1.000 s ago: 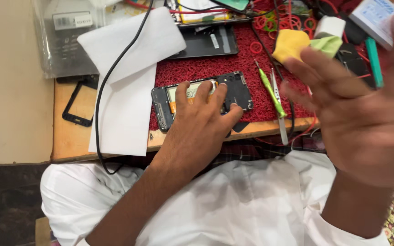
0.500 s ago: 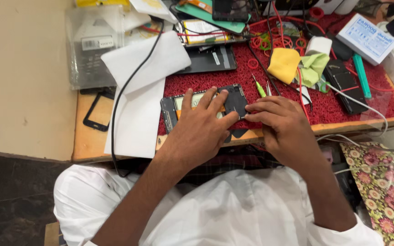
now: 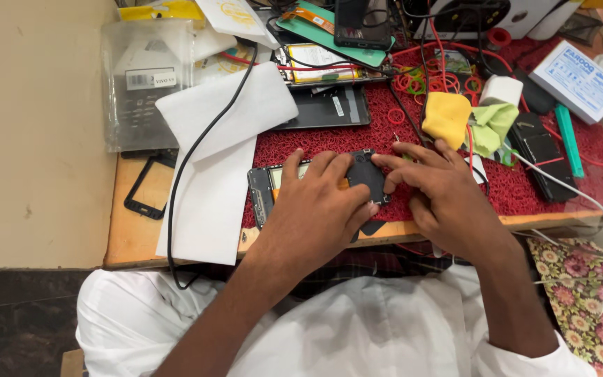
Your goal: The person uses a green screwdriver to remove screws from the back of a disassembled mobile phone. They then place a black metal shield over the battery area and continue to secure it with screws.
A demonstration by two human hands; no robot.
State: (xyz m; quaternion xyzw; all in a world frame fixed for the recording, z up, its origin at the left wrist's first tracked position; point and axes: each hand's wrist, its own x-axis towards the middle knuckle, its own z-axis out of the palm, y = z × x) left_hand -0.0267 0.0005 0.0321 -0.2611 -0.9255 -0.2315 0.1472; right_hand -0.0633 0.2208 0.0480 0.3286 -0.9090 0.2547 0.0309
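**Holding an opened phone flat on the red mat**

Pressing down near the table's front edge, the left hand point(image 3: 319, 206) lies flat over the opened phone point(image 3: 315, 183); its fingers are spread on top, not curled round it; the right hand point(image 3: 441, 192) touches the phone's dark right end with its fingertips, a narrow pinch at the corner. The phone sits on the red mat point(image 3: 560, 192), just beside the white paper point(image 3: 211, 188). It looks thin, light and stiff, with bare parts inside that could break, so the edges seem the safest place to hold. A little farther back lie a yellow cloth point(image 3: 447, 119) and a green cloth point(image 3: 491, 129); farther still is a dark phone cover point(image 3: 329, 106), then red wires point(image 3: 427, 77) and a white box point(image 3: 579, 78).
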